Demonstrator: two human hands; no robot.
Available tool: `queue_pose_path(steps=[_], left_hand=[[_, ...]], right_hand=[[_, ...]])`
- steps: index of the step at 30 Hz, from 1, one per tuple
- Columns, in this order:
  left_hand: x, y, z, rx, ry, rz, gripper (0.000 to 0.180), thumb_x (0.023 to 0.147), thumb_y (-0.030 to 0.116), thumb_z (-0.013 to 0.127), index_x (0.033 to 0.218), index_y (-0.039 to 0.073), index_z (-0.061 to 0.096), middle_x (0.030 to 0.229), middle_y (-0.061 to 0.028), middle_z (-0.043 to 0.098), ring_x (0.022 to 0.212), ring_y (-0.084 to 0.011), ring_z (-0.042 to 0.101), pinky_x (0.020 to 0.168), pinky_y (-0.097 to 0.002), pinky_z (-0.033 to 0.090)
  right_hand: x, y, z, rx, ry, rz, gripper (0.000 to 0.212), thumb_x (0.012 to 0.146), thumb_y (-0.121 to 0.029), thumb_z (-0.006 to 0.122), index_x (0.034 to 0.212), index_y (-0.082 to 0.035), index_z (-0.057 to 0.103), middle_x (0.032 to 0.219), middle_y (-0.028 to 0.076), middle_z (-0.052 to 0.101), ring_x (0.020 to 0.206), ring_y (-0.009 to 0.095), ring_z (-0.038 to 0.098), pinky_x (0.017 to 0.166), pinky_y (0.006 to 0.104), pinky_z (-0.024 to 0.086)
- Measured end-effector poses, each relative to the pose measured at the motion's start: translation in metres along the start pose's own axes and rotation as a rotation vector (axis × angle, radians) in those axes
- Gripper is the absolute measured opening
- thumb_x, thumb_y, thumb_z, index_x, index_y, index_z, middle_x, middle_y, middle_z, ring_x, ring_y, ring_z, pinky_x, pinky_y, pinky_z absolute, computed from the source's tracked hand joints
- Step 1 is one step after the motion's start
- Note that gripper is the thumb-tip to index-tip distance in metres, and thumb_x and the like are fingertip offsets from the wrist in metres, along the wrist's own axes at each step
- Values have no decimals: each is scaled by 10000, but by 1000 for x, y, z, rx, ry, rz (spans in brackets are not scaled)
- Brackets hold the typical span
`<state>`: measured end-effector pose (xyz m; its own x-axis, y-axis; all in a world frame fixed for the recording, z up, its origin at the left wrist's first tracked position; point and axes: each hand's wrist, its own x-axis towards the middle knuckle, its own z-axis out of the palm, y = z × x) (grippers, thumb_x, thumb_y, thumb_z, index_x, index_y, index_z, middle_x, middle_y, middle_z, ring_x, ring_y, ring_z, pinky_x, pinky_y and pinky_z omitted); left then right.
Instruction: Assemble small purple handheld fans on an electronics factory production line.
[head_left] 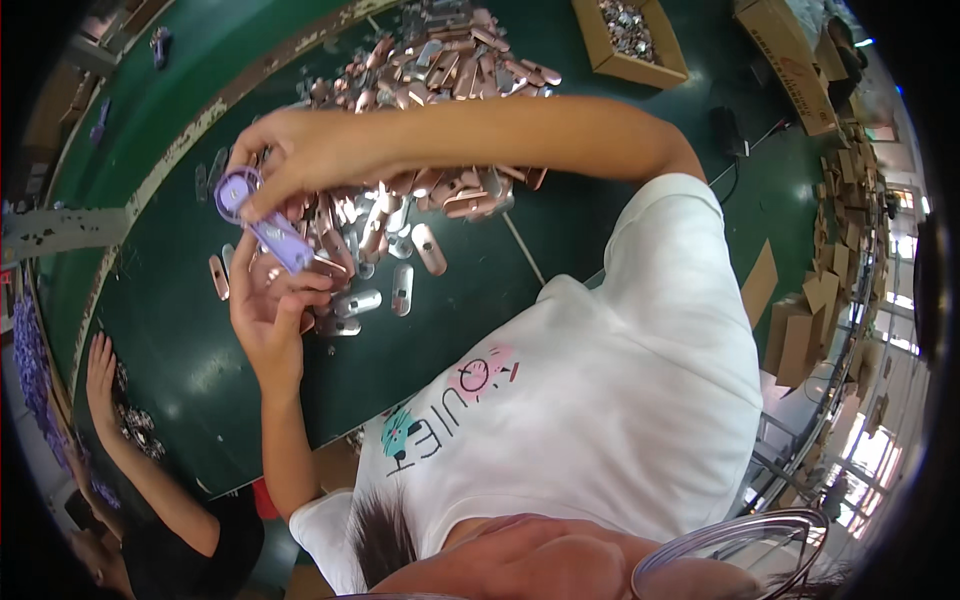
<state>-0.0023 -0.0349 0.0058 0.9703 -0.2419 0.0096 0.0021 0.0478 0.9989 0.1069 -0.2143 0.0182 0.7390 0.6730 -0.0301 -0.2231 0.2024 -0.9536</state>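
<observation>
Pinching a purple piece (pixel 280 241), the right hand (pixel 282 165) has thumb and fingers closed near the piece's round end. Just below, the left hand (pixel 268 305) is palm up, fingers loosely curled; whether it grips anything, I cannot tell. Beyond, metal plates (pixel 440 68) heap on the green table (pixel 200 400).

Close fisheye head view, downward onto the green table (pixel 200 400)

Dark green worktable (pixel 190 400), bright windows (pixel 866 450) at right.
</observation>
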Motion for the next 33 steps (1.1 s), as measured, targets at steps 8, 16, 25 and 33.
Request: queue_pose_path(steps=[8, 16, 25, 33], left_hand=[[-2, 11, 0, -106, 74, 12, 737, 839, -3, 613, 1426, 52, 172, 1191, -220, 559, 903, -192, 644, 693, -243, 546], [-4, -9, -8, 201, 170, 111, 352, 928, 29, 529, 1264, -8, 428, 902, -107, 659, 676, -94, 607, 569, -179, 477], [-18, -25, -17, 669, 168, 468, 213, 944, 36, 525, 1147, -17, 564, 907, -123, 674, 650, -89, 590, 573, -208, 494], [21, -24, -16, 712, 281, 633, 220, 980, 120, 473, 1115, -20, 577, 838, -78, 643, 691, -104, 551, 608, -217, 446]], right_hand=[[38, -22, -25, -206, 292, -197, 440, 690, -139, 812, 1004, 63, 581, 820, 142, 669, 610, 165, 645, 499, 271, 538], [212, -43, -273, -1424, 833, 223, 491, 776, -223, 628, 1211, -23, 516, 1138, 256, 568, 1101, 414, 519, 934, 532, 396], [-142, -89, -131, -1669, 1104, -895, 240, 783, -131, 613, 1016, -72, 603, 957, 158, 545, 966, 354, 462, 863, 442, 376], [-273, 43, -149, -1639, 1583, -879, 280, 746, -179, 650, 981, -47, 572, 993, 148, 533, 965, 354, 474, 810, 476, 381]])
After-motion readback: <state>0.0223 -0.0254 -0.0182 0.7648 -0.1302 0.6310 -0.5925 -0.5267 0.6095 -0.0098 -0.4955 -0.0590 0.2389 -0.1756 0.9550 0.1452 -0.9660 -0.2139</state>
